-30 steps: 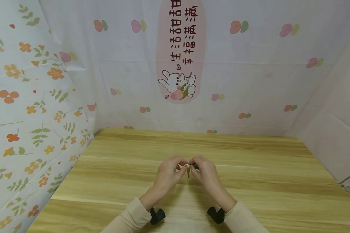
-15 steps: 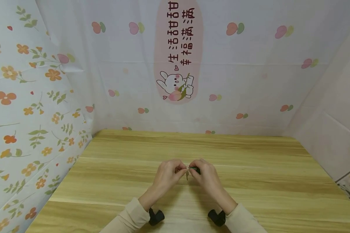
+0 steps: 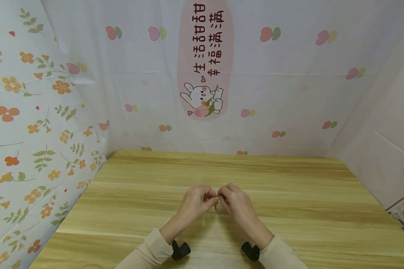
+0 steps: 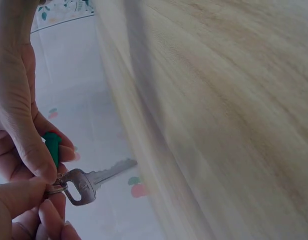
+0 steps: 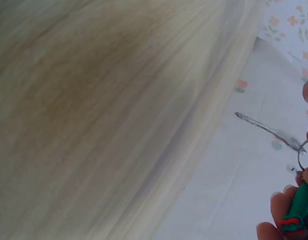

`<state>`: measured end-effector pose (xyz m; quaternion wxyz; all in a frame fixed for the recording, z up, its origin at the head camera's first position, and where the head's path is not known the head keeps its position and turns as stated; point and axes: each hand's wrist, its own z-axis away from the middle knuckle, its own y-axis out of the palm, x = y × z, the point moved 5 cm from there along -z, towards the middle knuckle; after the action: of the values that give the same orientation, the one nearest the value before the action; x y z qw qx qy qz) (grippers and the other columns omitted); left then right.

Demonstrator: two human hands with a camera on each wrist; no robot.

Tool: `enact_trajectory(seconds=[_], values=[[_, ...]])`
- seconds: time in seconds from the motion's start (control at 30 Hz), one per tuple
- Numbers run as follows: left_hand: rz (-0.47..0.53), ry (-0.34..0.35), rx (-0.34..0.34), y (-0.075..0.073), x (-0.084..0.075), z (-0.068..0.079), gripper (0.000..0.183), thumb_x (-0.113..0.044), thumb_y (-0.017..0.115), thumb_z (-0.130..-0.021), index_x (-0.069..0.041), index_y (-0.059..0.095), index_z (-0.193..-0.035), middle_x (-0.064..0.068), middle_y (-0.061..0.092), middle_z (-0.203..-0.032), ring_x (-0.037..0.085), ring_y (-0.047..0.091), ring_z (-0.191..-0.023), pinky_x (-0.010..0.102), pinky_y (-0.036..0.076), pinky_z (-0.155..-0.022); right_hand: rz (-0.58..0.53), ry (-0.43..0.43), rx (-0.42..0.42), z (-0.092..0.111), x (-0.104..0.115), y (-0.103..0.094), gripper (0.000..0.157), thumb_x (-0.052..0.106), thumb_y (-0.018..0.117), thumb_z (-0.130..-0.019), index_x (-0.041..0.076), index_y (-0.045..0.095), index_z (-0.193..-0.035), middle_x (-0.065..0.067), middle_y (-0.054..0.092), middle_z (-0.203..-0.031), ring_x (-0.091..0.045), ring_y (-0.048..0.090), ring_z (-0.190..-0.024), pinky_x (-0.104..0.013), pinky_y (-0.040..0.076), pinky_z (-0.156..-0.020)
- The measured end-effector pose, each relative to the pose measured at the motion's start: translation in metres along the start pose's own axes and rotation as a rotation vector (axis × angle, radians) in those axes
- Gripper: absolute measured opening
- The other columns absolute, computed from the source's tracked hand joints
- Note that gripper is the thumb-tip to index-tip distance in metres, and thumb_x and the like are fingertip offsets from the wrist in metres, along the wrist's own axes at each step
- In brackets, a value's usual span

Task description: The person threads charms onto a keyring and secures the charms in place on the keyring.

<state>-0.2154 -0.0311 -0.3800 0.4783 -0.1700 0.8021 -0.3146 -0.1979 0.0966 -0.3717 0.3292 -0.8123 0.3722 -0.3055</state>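
Near the middle of the table, my left hand [image 3: 194,201] and right hand [image 3: 237,201] meet at the fingertips. A metal key [image 4: 83,187] hangs from a split ring [image 4: 56,189] between them, its blade towards the table. My left hand [image 4: 16,197] pinches the ring with thumb and fingertips. In my right hand [image 4: 19,110] is a small green key fob [image 4: 52,146], which the right wrist view shows with red trim. That view also catches the thin ring [image 5: 300,154] and the key edge-on [image 5: 266,127]. From the head view, the fob is hidden behind my fingers.
The wood-grain table [image 3: 148,175] reaches back to a white printed curtain [image 3: 148,93]. A flowered cloth [image 3: 47,149] bounds the left side. Black wrist devices [image 3: 181,250] sit below both wrists.
My right hand has turned slightly, so the green fob seen earlier is now covered. Both hands stay together, a little lower in the picture, as the view has shifted slightly.
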Motion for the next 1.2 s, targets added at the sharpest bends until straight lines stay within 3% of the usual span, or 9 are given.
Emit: enact_trajectory(seconds=[0.33, 0.67, 0.97, 1.2], values=[[0.031, 0.023, -0.05, -0.0013, 0.0008, 0.0024, 0.005, -0.01, 0.073, -0.086, -0.009, 0.072, -0.081, 0.002, 0.072, -0.075, -0.003, 0.048, -0.059, 0.014, 0.042, -0.055, -0.091, 0.062, 0.023, 0.0024, -0.0067, 0.0025, 0.013, -0.003, 0.077, -0.077, 0.007, 0.069, -0.08, -0.007, 0.067, -0.081, -0.019, 0.064, -0.067, -0.018, 0.05, -0.058], [0.045, -0.021, 0.008, 0.0011, 0.0016, 0.002, 0.007, -0.011, 0.072, -0.087, -0.011, 0.072, -0.08, 0.001, 0.072, -0.076, -0.003, 0.052, -0.058, 0.015, 0.043, -0.053, 0.036, -0.105, -0.073, 0.0023, 0.0023, -0.0008, 0.02, -0.005, 0.082, -0.07, 0.009, 0.067, -0.075, -0.001, 0.065, -0.076, -0.012, 0.06, -0.065, -0.017, 0.047, -0.053], [0.05, -0.036, -0.022, 0.0002, 0.0028, 0.0029, 0.007, -0.011, 0.072, -0.087, -0.01, 0.072, -0.08, 0.001, 0.071, -0.073, -0.005, 0.049, -0.058, 0.015, 0.042, -0.053, 0.008, -0.048, -0.048, 0.0015, 0.0008, 0.0013, 0.017, -0.003, 0.08, -0.073, 0.008, 0.069, -0.078, -0.003, 0.067, -0.08, -0.015, 0.063, -0.068, -0.019, 0.049, -0.055], [0.02, 0.011, -0.051, -0.0007, 0.0016, 0.004, 0.006, -0.011, 0.073, -0.086, -0.011, 0.072, -0.081, 0.001, 0.07, -0.077, -0.002, 0.053, -0.063, 0.015, 0.043, -0.058, -0.004, -0.018, -0.047, 0.0015, -0.0012, 0.0021, 0.016, -0.003, 0.079, -0.074, 0.008, 0.069, -0.079, -0.003, 0.067, -0.08, -0.015, 0.062, -0.068, -0.019, 0.049, -0.055]])
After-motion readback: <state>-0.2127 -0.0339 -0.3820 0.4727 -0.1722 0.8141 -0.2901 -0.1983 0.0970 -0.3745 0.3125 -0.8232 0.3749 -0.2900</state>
